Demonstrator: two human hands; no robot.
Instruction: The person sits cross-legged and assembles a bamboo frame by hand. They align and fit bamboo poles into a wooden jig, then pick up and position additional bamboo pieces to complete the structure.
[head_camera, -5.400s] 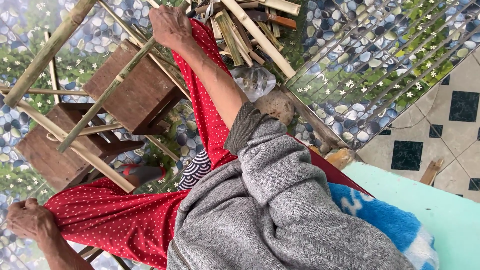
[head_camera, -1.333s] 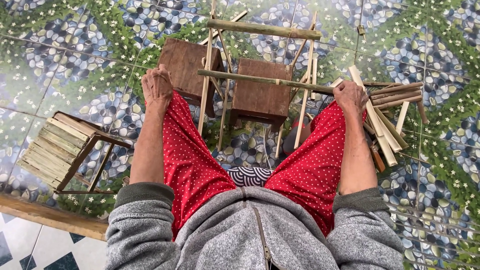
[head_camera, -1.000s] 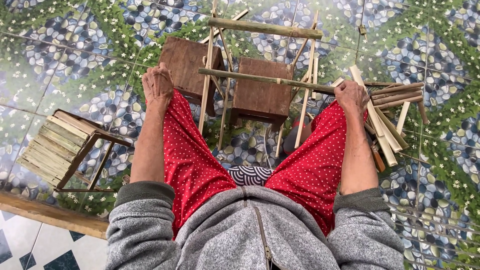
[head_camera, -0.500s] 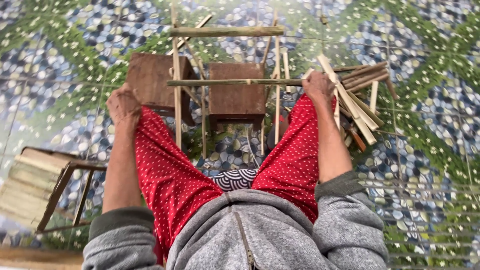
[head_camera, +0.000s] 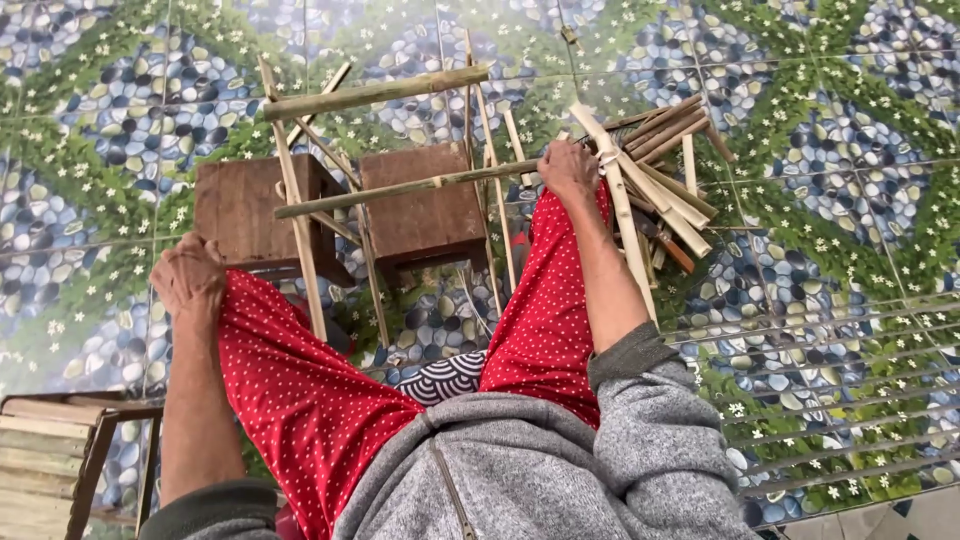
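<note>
Overhead, head view, one frame.

Left hand (head_camera: 188, 280): curled shut over the left knee of the red dotted trousers (head_camera: 300, 390), palm down on the cloth; whether it pinches the fabric cannot be told. No stick in it.

Right hand (head_camera: 568, 170): resting on the right knee, fingers bent, closed loosely against the near end of the pile of bamboo sticks (head_camera: 655, 165); a real grip on any stick cannot be confirmed.

Bamboo frame (head_camera: 375, 185): unfinished, standing on the tiled floor (head_camera: 840, 300) between the knees. Thick top pole (head_camera: 375, 92) and lower cross pole (head_camera: 410, 187) both run left to right; thin uprights cross them.

Key relation: the stick pile lies just ahead and to the right of the right hand, long axes slanting from near-left to far-right. The right hand is much the nearer; the left is well apart from it.

Also present: two brown wooden blocks (head_camera: 425, 200) under the frame; slatted wooden stool (head_camera: 45, 465) at the lower left; grey sweater (head_camera: 540, 470).
</note>
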